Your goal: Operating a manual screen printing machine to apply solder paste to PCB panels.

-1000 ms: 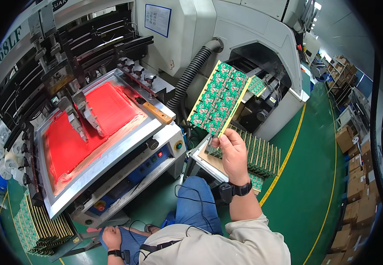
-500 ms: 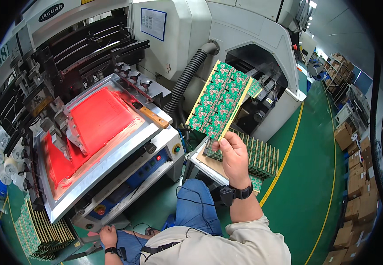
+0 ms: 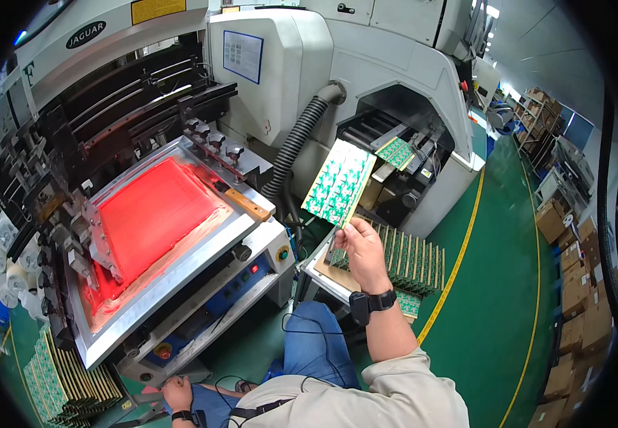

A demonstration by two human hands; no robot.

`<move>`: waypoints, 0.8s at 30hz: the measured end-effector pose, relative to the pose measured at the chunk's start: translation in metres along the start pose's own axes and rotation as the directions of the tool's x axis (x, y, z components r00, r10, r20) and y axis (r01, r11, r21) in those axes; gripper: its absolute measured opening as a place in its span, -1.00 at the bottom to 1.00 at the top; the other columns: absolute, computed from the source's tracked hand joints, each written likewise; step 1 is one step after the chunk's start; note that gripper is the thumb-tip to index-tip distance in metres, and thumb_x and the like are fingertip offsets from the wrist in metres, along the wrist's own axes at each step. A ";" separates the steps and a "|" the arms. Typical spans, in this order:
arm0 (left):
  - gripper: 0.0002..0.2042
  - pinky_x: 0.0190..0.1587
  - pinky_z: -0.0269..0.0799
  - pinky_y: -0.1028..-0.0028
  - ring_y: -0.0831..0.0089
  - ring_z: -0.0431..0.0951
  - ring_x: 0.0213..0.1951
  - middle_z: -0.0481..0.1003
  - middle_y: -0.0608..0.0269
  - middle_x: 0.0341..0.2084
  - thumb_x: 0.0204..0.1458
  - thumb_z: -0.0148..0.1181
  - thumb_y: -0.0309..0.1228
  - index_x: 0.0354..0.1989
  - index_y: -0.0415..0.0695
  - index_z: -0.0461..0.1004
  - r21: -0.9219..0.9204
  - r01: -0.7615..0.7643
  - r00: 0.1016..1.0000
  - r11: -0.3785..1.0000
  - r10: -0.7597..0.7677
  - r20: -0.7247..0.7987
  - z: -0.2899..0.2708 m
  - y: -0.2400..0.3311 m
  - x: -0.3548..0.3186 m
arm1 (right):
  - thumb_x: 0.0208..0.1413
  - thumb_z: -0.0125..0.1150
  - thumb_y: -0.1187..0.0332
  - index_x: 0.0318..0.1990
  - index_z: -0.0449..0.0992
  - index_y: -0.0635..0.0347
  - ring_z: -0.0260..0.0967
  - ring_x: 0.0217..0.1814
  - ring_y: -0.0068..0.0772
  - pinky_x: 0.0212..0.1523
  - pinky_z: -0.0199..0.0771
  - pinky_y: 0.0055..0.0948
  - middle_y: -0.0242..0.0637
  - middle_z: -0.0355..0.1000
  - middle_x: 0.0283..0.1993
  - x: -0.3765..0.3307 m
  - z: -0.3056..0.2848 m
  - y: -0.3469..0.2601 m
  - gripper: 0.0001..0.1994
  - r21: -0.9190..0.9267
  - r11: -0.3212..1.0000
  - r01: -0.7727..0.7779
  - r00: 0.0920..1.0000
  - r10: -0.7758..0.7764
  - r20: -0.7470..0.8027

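Green circuit board panel [image 3: 339, 183] is raised right of the red-coated screen [image 3: 148, 217], near corner pinched in the right hand [image 3: 364, 255]; left hand [image 3: 178, 394] at left leg [image 3: 210, 405], grip unclear.

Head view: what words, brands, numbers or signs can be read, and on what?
Dark oval badge, white beam: legible; wording withheld.
Yellow label beside it: too small.
Green lettering, beam's left end: partly hidden.
Blue-framed sheet, white cover: too small.
Circuit board, right hand: glare, nothing readable.
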State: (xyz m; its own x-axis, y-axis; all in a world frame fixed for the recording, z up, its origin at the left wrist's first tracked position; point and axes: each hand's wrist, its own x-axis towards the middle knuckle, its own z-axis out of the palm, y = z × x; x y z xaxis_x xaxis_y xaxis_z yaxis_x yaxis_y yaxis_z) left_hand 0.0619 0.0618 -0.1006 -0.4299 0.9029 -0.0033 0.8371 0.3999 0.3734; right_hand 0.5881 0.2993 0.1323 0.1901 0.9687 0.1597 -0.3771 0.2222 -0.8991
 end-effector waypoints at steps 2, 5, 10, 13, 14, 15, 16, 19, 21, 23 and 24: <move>-0.65 -0.31 0.36 0.07 -0.05 0.48 -0.42 0.42 -0.02 -0.60 -0.10 0.36 -0.32 -0.70 -0.23 0.33 -0.011 -0.002 1.000 1.000 0.002 -0.006 0.000 0.000 0.000 | 0.35 0.01 0.40 -0.05 0.47 0.24 0.40 -0.26 -0.54 -0.17 0.43 -0.45 -0.36 0.49 -0.28 0.003 -0.007 0.010 -0.84 0.039 0.998 -0.043 0.999 0.043 -0.009; -0.66 -0.32 0.35 0.08 -0.04 0.48 -0.42 0.42 -0.03 -0.60 -0.11 0.36 -0.32 -0.69 -0.23 0.33 -0.023 0.002 1.000 1.000 -0.002 -0.005 -0.003 0.001 -0.002 | 0.34 0.03 0.38 -0.06 0.47 0.23 0.40 -0.28 -0.56 -0.19 0.44 -0.47 -0.37 0.49 -0.29 0.008 -0.013 0.012 -0.84 0.059 0.996 -0.060 0.998 0.062 -0.029; -0.66 -0.31 0.36 0.05 -0.09 0.47 -0.43 0.42 -0.07 -0.63 -0.10 0.36 -0.35 -0.70 -0.24 0.33 -0.023 -0.018 1.000 1.000 0.017 -0.024 -0.003 0.007 0.000 | 0.34 0.06 0.36 -0.08 0.47 0.22 0.40 -0.31 -0.57 -0.22 0.45 -0.50 -0.38 0.49 -0.30 0.015 -0.019 0.009 -0.85 0.045 0.998 -0.033 0.996 0.036 -0.077; -0.67 -0.31 0.36 0.04 -0.09 0.48 -0.41 0.42 -0.07 -0.62 -0.11 0.36 -0.35 -0.70 -0.23 0.33 -0.001 -0.028 0.999 1.000 0.028 -0.039 -0.007 0.010 -0.002 | 0.34 0.06 0.36 -0.08 0.47 0.21 0.40 -0.31 -0.57 -0.22 0.45 -0.49 -0.39 0.49 -0.30 0.020 -0.021 0.003 -0.85 0.033 0.999 -0.019 0.996 0.022 -0.089; -0.67 -0.31 0.36 0.04 -0.09 0.48 -0.41 0.43 -0.07 -0.61 -0.11 0.36 -0.35 -0.69 -0.23 0.34 0.014 -0.032 0.999 0.999 0.032 -0.033 -0.005 0.009 -0.002 | 0.34 0.05 0.36 -0.07 0.47 0.20 0.40 -0.30 -0.57 -0.21 0.44 -0.49 -0.39 0.49 -0.30 0.022 -0.022 0.001 -0.85 0.031 0.999 -0.018 0.995 0.021 -0.094; -0.67 -0.30 0.37 0.04 -0.09 0.48 -0.41 0.43 -0.07 -0.61 -0.12 0.37 -0.35 -0.69 -0.23 0.34 0.030 -0.035 0.999 0.999 0.036 -0.028 -0.004 0.009 -0.002 | 0.34 0.05 0.36 -0.07 0.47 0.20 0.40 -0.30 -0.57 -0.21 0.43 -0.49 -0.40 0.49 -0.29 0.023 -0.024 -0.001 -0.85 0.030 0.999 -0.017 0.995 0.020 -0.099; -0.67 -0.30 0.37 0.04 -0.10 0.48 -0.40 0.43 -0.06 -0.60 -0.12 0.37 -0.35 -0.69 -0.23 0.34 0.047 -0.039 0.999 0.998 0.040 -0.023 -0.005 0.009 -0.001 | 0.34 0.05 0.36 -0.07 0.47 0.20 0.40 -0.30 -0.57 -0.21 0.43 -0.49 -0.40 0.49 -0.29 0.024 -0.025 -0.002 -0.85 0.029 1.000 -0.009 0.995 0.012 -0.102; -0.67 -0.30 0.37 0.04 -0.10 0.48 -0.40 0.43 -0.07 -0.60 -0.12 0.37 -0.34 -0.69 -0.23 0.34 0.032 -0.020 1.000 0.999 0.020 -0.008 -0.007 0.011 -0.003 | 0.33 0.07 0.35 -0.08 0.47 0.21 0.41 -0.31 -0.59 -0.23 0.46 -0.52 -0.40 0.49 -0.30 0.028 -0.029 -0.004 -0.84 0.019 1.000 0.006 0.993 -0.004 -0.115; -0.67 -0.30 0.37 0.04 -0.10 0.49 -0.40 0.43 -0.07 -0.60 -0.12 0.37 -0.33 -0.68 -0.23 0.34 0.026 -0.010 1.000 1.000 0.010 -0.001 -0.009 0.015 -0.004 | 0.33 0.07 0.35 -0.07 0.47 0.21 0.41 -0.31 -0.59 -0.23 0.46 -0.52 -0.40 0.49 -0.30 0.030 -0.031 -0.005 -0.84 0.023 1.000 0.011 0.993 -0.008 -0.122; -0.67 -0.30 0.37 0.04 -0.10 0.49 -0.39 0.44 -0.07 -0.60 -0.12 0.38 -0.33 -0.68 -0.23 0.35 0.035 -0.004 1.000 0.999 0.003 0.002 -0.012 0.019 -0.005 | 0.33 0.08 0.34 -0.07 0.47 0.21 0.41 -0.31 -0.59 -0.23 0.46 -0.52 -0.40 0.49 -0.30 0.032 -0.031 -0.007 -0.84 0.031 1.000 0.005 0.992 -0.001 -0.130; -0.67 -0.30 0.37 0.04 -0.10 0.49 -0.39 0.44 -0.07 -0.59 -0.13 0.38 -0.32 -0.68 -0.23 0.35 0.040 0.001 1.000 0.999 -0.001 0.004 -0.012 0.020 -0.004 | 0.33 0.08 0.34 -0.07 0.47 0.21 0.41 -0.31 -0.59 -0.23 0.46 -0.52 -0.40 0.49 -0.30 0.033 -0.032 -0.007 -0.84 0.032 0.999 0.008 0.991 -0.004 -0.130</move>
State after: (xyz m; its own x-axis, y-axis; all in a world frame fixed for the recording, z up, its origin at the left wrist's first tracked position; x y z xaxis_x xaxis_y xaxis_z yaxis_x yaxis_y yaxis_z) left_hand 0.0761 0.0642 -0.0816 -0.4295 0.9030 -0.0074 0.8496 0.4068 0.3358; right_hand 0.6256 0.3261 0.1304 0.3080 0.9451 0.1091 -0.4043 0.2339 -0.8842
